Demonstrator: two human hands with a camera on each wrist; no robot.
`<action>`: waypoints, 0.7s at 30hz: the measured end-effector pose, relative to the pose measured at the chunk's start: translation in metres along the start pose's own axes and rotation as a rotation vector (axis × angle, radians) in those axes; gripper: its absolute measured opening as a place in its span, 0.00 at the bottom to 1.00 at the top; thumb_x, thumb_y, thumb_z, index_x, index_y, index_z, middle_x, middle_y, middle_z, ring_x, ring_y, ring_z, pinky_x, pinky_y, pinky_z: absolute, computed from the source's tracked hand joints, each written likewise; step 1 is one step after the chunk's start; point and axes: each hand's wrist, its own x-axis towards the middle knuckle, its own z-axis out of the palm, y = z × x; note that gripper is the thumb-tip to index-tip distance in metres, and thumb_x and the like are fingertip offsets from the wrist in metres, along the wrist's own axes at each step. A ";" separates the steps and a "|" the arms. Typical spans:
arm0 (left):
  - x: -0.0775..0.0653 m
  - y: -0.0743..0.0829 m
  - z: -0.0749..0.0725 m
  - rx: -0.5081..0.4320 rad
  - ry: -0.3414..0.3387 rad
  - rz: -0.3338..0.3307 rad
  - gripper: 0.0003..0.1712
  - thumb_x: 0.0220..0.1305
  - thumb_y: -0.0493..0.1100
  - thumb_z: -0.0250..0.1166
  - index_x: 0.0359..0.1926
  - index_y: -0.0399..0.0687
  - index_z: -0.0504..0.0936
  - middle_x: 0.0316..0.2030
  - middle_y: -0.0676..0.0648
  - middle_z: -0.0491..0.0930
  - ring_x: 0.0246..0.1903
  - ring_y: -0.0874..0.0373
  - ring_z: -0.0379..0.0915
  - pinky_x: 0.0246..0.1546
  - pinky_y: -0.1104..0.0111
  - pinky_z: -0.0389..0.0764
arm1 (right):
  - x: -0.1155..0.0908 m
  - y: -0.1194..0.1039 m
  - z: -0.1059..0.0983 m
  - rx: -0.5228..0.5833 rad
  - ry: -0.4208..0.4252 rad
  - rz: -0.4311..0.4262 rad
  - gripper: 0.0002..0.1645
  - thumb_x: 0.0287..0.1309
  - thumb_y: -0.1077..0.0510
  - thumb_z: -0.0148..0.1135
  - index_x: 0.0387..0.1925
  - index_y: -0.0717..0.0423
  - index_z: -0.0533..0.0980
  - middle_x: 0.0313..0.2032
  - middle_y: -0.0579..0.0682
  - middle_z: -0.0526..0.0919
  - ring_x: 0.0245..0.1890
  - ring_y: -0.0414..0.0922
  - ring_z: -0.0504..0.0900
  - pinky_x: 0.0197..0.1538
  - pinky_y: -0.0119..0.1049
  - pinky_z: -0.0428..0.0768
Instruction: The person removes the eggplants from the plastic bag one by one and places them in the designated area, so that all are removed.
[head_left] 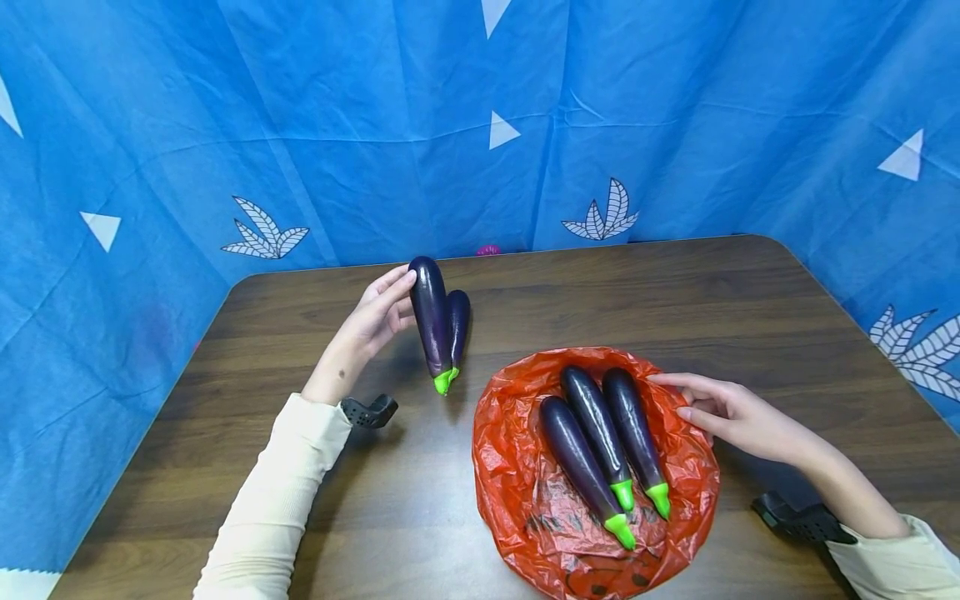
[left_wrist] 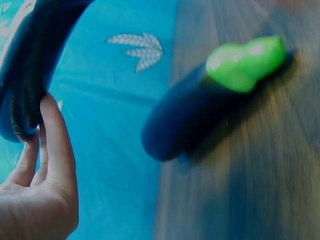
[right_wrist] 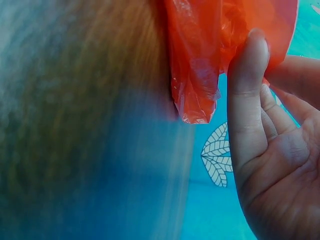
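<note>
My left hand [head_left: 382, 310] grips a dark purple eggplant [head_left: 430, 312] near its rounded end, with the green stem end pointing down toward me. In the left wrist view this eggplant [left_wrist: 37, 55] is raised off the table. Just right of it, a second eggplant [head_left: 459, 325] lies on the wood, partly hidden in the head view. A red plastic bag [head_left: 510, 467] stands spread open, with three eggplants [head_left: 597, 429] side by side inside. At the bag's right rim, my right hand [head_left: 742, 417] pinches the plastic [right_wrist: 197, 65] between thumb and fingers.
The brown wooden table [head_left: 405, 517] has rounded far corners. A blue cloth [head_left: 360, 125] with white triangles and leaf prints hangs behind it and at both sides. Dark wrist-worn devices [head_left: 369, 412] sit on both wrists.
</note>
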 end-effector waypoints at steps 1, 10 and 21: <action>0.001 0.000 -0.002 0.003 0.019 -0.007 0.11 0.69 0.43 0.56 0.49 0.44 0.73 0.38 0.47 0.80 0.37 0.54 0.78 0.38 0.60 0.78 | 0.000 0.000 0.000 0.001 0.000 0.002 0.28 0.65 0.76 0.43 0.66 0.65 0.59 0.34 0.51 0.75 0.21 0.43 0.76 0.21 0.37 0.77; 0.007 -0.009 -0.025 0.144 0.211 -0.120 0.13 0.69 0.43 0.55 0.52 0.47 0.70 0.35 0.51 0.79 0.32 0.58 0.77 0.38 0.65 0.78 | 0.000 -0.001 0.001 -0.004 -0.001 0.007 0.28 0.65 0.75 0.43 0.65 0.65 0.59 0.33 0.51 0.75 0.21 0.43 0.76 0.20 0.37 0.78; 0.017 -0.020 -0.040 0.366 0.313 -0.230 0.32 0.66 0.49 0.59 0.65 0.39 0.62 0.40 0.50 0.75 0.33 0.60 0.75 0.38 0.68 0.77 | 0.000 0.001 0.001 0.005 0.000 0.002 0.28 0.65 0.76 0.44 0.66 0.66 0.59 0.34 0.51 0.75 0.22 0.44 0.77 0.21 0.37 0.78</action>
